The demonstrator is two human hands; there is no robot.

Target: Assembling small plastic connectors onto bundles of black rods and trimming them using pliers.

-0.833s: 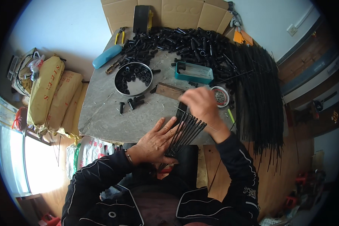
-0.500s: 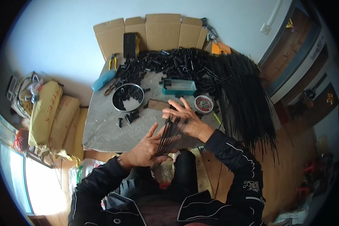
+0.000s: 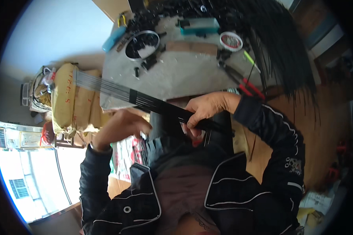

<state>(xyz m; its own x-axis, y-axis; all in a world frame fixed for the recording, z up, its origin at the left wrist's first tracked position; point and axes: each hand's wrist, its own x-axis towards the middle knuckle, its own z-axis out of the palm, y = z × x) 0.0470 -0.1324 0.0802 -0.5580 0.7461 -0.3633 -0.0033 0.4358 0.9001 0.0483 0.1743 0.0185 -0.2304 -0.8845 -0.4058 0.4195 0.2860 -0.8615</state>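
Before the grey bench, grips in the fingers of the right hand, above the lap, a slanting bundle of thin black strips, dark-banded midway, greyer leftward. Bends the fingers of the left hand loosely, just apart. Has red-handled pliers beyond.

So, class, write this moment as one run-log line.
right hand: grip on black rod bundle | left hand: near bundle, nothing visibly held | table: round tray, teal box
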